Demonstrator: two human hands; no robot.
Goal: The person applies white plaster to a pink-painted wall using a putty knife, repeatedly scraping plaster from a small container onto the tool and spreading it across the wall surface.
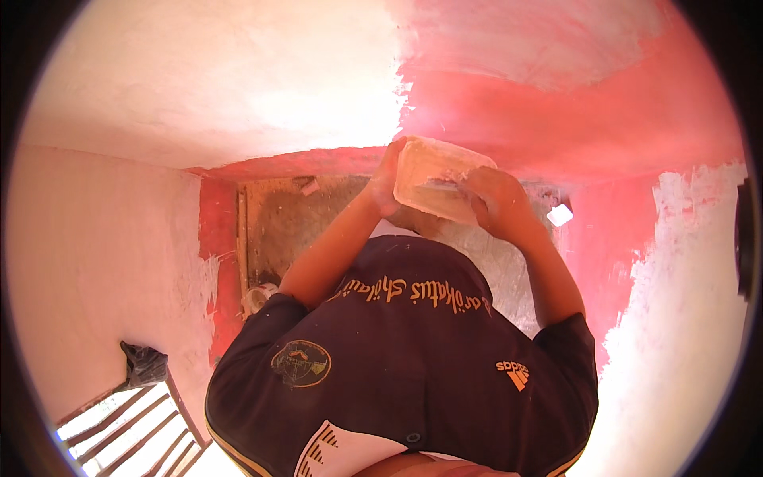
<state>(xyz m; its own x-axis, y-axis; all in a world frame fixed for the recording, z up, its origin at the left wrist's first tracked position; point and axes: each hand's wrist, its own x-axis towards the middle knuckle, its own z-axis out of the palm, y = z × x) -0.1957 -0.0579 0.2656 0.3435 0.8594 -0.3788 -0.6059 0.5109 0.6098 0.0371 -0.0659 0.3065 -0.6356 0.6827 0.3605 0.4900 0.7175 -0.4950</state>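
My left hand [387, 181] grips the left end of a pale, rectangular plastic tub [421, 157], fingers closed around its edge. The tub is held up in front of my chest, tilted so that its inside shows. At its right end, my right hand [501, 200] is closed on what looks like a putty knife [443, 184]. A flat, greyish blade shows inside the tub, while the handle is hidden by the fingers. Pale, pasty material clings around the blade. White specks dot my forearms.
Ahead stands a wall, whitish coating [318, 87] on the left and bare pink paint [509, 111] on the right. Pink and white side walls flank me. A small white square object [559, 215] lies right; a whitish round container [258, 298] stands left. Black plastic [145, 364] hangs above a slatted opening [131, 429].
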